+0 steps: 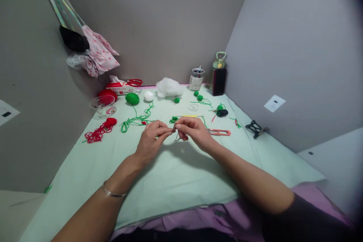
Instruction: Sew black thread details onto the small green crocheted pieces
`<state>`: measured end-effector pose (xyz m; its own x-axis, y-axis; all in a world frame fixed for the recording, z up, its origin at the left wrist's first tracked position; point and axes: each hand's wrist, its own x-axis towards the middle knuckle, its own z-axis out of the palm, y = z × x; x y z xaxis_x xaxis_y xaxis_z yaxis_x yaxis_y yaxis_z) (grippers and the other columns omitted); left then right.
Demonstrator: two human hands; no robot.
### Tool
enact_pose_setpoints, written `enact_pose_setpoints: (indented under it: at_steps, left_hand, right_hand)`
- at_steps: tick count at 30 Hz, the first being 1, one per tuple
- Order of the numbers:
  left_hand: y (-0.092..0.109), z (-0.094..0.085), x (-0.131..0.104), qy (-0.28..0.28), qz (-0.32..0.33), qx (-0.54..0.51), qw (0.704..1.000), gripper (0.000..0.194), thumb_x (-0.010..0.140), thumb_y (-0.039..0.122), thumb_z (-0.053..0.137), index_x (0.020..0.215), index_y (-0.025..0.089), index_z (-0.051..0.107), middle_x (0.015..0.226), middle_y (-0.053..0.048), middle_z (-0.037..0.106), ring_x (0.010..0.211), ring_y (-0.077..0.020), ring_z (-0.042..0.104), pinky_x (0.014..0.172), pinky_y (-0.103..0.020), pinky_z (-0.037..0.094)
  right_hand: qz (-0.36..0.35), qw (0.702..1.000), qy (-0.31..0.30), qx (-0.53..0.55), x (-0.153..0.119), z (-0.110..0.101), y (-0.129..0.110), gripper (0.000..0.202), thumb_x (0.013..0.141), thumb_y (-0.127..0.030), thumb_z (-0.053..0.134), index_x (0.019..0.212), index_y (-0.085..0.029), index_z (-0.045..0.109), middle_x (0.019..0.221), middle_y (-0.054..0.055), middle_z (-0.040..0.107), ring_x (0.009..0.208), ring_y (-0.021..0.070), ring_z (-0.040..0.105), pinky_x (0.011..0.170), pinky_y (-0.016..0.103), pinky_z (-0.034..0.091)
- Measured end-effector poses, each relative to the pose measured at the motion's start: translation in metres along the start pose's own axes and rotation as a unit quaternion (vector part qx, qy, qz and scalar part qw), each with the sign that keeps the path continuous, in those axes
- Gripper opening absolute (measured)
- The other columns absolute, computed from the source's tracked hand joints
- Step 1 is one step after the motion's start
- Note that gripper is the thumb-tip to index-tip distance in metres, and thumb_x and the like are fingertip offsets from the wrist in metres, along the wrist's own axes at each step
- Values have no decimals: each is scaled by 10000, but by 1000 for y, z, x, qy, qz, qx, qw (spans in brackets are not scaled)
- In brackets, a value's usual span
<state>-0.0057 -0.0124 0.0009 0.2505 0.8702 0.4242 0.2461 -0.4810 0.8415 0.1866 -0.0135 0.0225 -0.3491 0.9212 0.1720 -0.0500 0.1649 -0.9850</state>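
My left hand (pixel 154 136) and my right hand (pixel 194 130) meet above the middle of the table, fingertips almost touching. Both are closed in a pinch around something small and dark, too tiny to name. A thin dark strand (pixel 177 138) hangs under the right fingers. Just beyond the fingertips lies a small bunch of green yarn (pixel 173 120). Orange-handled thread snips (pixel 219 132) rest to the right of my right hand, their blades partly hidden by it. Behind the hands a thin yellow-handled tool (pixel 189 116), perhaps a crochet hook, lies flat.
Loose green yarn (pixel 136 120) trails from a green ball (pixel 132 98); red yarn (pixel 98 133) lies at left. Along the back stand a tissue box (pixel 121 87), white stuffing (pixel 169 87), a pen holder (pixel 196 80) and a phone (pixel 219 82). A black clip-like stand (pixel 256 129) sits at the right edge.
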Motion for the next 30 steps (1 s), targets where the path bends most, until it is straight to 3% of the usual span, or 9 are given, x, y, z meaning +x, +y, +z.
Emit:
enact_pose_setpoints:
  at_steps: [5, 10, 14, 18, 22, 27, 30]
  left_hand:
    - [-2, -2, 2, 62, -46, -7, 997, 25, 736, 308, 798, 732, 284, 803, 832, -36, 626, 879, -224, 571, 929, -383, 394]
    - [0, -3, 3, 109, -98, -46, 988, 135, 646, 275, 832, 625, 219, 711, 855, -20, 592, 939, -213, 573, 968, -371, 382]
    - [1, -5, 3, 87, -124, -91, 984, 278, 651, 302, 843, 608, 188, 594, 890, -24, 635, 928, -202, 602, 910, -349, 419]
    - [2, -5, 3, 40, -159, -190, 968, 289, 698, 320, 830, 665, 186, 576, 912, -38, 697, 941, -194, 628, 816, -308, 451]
    - [1, -9, 6, 73, -172, -235, 954, 292, 712, 318, 829, 689, 185, 571, 823, -6, 680, 810, -141, 600, 764, -278, 439]
    - [-5, -19, 12, 130, -147, -249, 949, 317, 670, 308, 854, 690, 185, 562, 796, 6, 657, 786, -134, 597, 792, -276, 456]
    - [-9, -19, 12, 80, -150, -214, 962, 266, 688, 330, 839, 840, 200, 664, 804, 4, 657, 776, -143, 597, 751, -269, 466]
  right_hand:
    - [33, 998, -1, 56, 6, -4, 5, 249, 809, -400, 731, 778, -159, 675, 521, -39, 553, 463, 81, 462, 475, 225, 331]
    - [45, 998, -19, 48, 4, -1, 6, 257, 803, -409, 736, 790, -161, 670, 523, -40, 560, 474, 83, 471, 481, 224, 338]
    - [53, 998, -22, 42, 5, -1, 6, 261, 799, -415, 733, 793, -161, 673, 523, -39, 557, 479, 86, 468, 478, 223, 341]
    - [59, 998, -7, 33, 6, -1, 7, 249, 782, -405, 738, 776, -165, 674, 492, -50, 522, 465, 81, 431, 469, 222, 319]
    - [37, 999, -1, 39, 8, -3, 8, 232, 789, -393, 735, 773, -169, 674, 489, -57, 487, 466, 76, 393, 467, 222, 284]
    - [6, 998, 17, 55, 8, -11, 7, 243, 801, -404, 737, 807, -167, 683, 501, -59, 452, 479, 71, 342, 480, 230, 249]
    - [2, 997, 35, 64, 9, -14, 5, 238, 800, -391, 741, 798, -164, 668, 494, -66, 433, 468, 66, 326, 479, 233, 237]
